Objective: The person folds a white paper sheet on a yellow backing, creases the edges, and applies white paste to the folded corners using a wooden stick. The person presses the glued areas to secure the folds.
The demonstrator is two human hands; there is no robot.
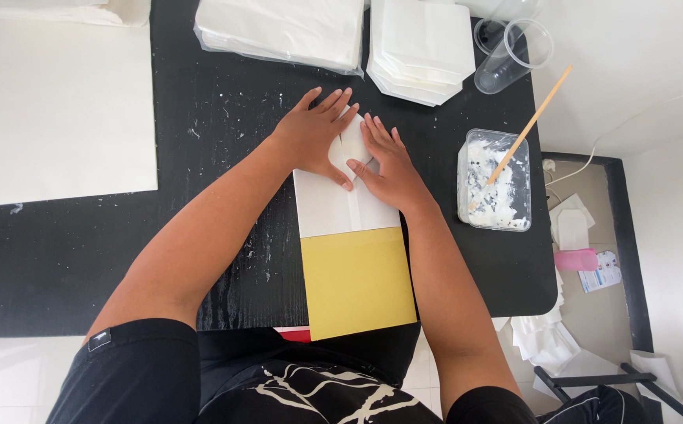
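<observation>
Both palms lie flat, fingers spread, pressing down on the folded white paper piece [344, 157]; neither hand pinches or lifts anything. My left hand [314, 129] covers its left half, my right hand [385, 165] its right half, thumbs nearly meeting over a centre seam. As I judge it, flat pressure across both sides keeps the flaps down and even. The piece sits at the far end of a stiff board [349, 235], white at the end under my hands and mustard yellow nearer my body, which seems to serve as a smooth, hard backing. The board rests on a black table [82, 259], matte, flecked with dried white specks just left of my left wrist. Right of my right hand, near but apart, stands a clear plastic tub [494, 180] holding thick white paste, lumpy and smeared up the walls, with a thin wooden stick [526, 129] leaning out of it, placed within easy reach, I would say. Beyond that, clear plastic cups [510, 47] are nested on their side. Beyond my fingertips lie two stacks: flat white sheets in a clear wrap [283, 31] and folded white pieces with clipped corners [420, 47]. Far to my left lies a large cream sheet [63, 110], flat and matte.
</observation>
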